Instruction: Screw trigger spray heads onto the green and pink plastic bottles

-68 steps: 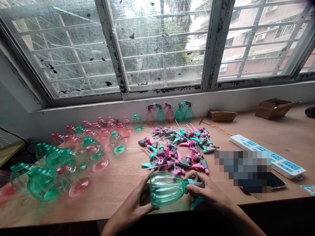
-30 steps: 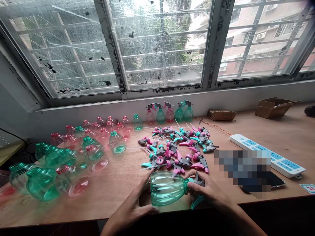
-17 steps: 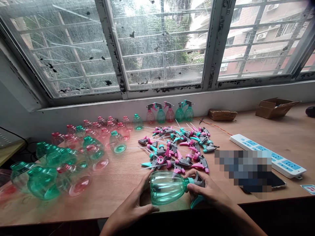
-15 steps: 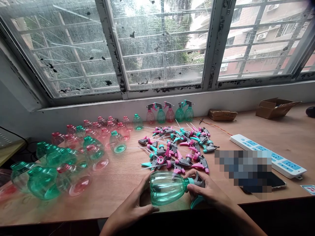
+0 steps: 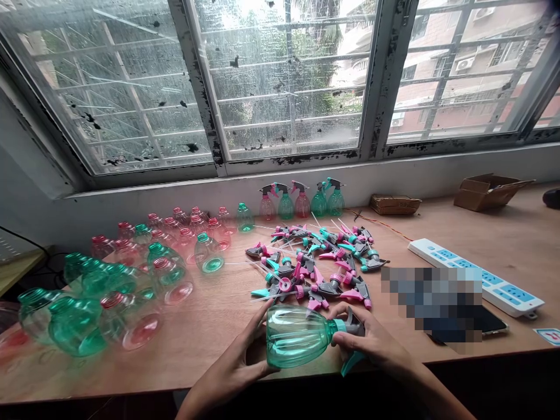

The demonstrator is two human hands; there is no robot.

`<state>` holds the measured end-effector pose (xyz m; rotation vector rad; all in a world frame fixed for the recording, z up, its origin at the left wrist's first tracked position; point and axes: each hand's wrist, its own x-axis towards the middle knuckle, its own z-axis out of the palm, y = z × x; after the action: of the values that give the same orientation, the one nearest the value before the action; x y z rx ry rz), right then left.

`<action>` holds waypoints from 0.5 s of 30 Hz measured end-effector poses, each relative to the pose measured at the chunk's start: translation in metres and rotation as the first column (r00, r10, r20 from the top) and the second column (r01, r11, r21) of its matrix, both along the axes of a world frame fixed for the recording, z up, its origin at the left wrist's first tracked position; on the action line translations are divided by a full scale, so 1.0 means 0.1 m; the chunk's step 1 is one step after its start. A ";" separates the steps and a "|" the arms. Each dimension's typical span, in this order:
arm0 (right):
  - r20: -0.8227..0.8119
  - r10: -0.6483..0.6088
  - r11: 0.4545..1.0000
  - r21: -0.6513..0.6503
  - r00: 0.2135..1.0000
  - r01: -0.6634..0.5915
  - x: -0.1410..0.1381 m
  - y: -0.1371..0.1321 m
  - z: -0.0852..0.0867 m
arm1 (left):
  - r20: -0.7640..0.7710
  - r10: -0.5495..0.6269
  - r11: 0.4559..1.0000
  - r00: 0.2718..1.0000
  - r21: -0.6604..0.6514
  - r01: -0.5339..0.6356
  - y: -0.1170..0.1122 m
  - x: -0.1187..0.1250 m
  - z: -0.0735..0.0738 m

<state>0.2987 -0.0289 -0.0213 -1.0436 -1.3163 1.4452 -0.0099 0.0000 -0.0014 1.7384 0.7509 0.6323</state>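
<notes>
A clear green plastic bottle (image 5: 295,336) lies sideways near the front edge of the wooden table (image 5: 210,326), held between both hands. My left hand (image 5: 238,364) wraps round its base end, fingers curled on it. My right hand (image 5: 371,341) grips the neck, where a grey spray head with a teal trigger (image 5: 352,344) sits on the bottle. Just beyond the hands lies a pile of loose pink, teal and grey spray heads (image 5: 317,262).
Many empty green and pink bottles (image 5: 131,274) lie to the left. Several bottles fitted with spray heads (image 5: 301,201) stand by the wall under the window. A white power strip (image 5: 476,277), a blurred patch, a phone and cardboard boxes (image 5: 487,189) lie to the right.
The bottle has stayed in both hands at the same place. My right hand has shifted slightly round the spray head, and the teal trigger now points lower.
</notes>
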 end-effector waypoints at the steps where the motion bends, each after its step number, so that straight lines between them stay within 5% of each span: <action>1: 0.000 -0.001 1.000 -0.002 1.000 0.001 0.00 0.00 0.01 | 0.003 0.001 1.000 1.000 0.014 -0.001 0.00 0.00 0.00; 15: 0.055 -0.007 0.998 0.056 0.998 0.004 0.01 0.00 0.01 | 0.067 0.008 0.989 0.998 -0.146 0.002 -0.03 0.03 0.05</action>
<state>0.2998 -0.0290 -0.0199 -1.0564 -1.3840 1.3763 -0.0072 -0.0033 0.0035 1.5749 0.7344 0.6201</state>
